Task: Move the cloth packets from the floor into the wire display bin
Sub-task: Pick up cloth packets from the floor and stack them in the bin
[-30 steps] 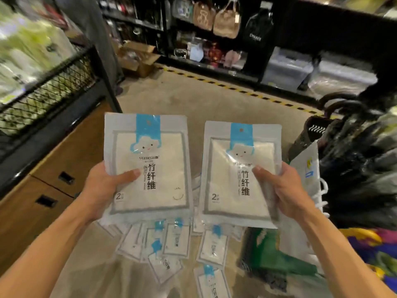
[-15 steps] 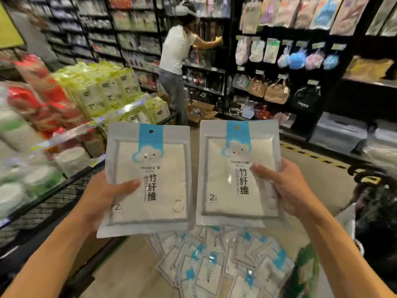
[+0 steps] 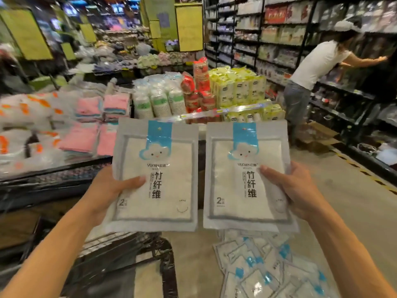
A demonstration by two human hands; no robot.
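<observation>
Head view: the left hand pinches one cloth packet, the right hand another, each grip clamped, both carried mid-transfer. More packets lie on the floor. Next, likely lowering both into the wire bin at lower left.

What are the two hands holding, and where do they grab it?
Each holds one flat white cloth packet with a blue cloud label. The left hand grips the left packet at its lower left edge; the right hand grips the right packet at its lower right edge.
</observation>
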